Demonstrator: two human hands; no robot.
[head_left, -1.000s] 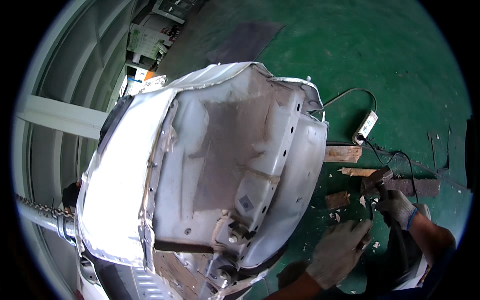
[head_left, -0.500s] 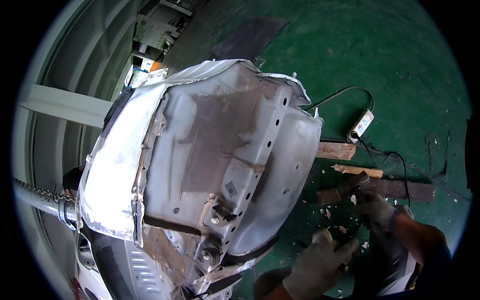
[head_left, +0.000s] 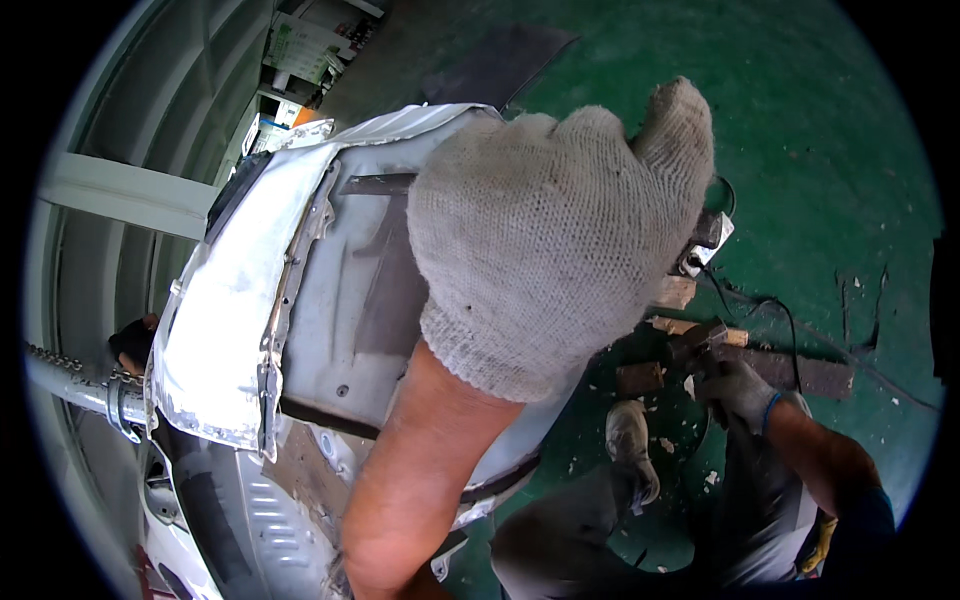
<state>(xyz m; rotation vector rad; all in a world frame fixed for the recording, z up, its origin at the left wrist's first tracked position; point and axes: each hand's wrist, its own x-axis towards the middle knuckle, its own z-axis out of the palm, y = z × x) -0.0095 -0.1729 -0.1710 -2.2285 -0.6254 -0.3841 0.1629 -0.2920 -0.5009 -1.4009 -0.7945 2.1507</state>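
The white car body section (head_left: 225, 330) fills the left and middle of our view; its ragged edge could snag the glove if our left hand (head_left: 550, 240) slipped. That hand appears curled round a dark bar (head_left: 378, 184) above the panel; a loose hold could let it skid. Our right hand (head_left: 740, 393) wraps its fingers round a hammer (head_left: 697, 340) low over the green floor (head_left: 810, 200), where a careless swing could catch our shin. The raised glove hides the bar's middle, its own fingers' tightness and most of a power strip (head_left: 717, 250).
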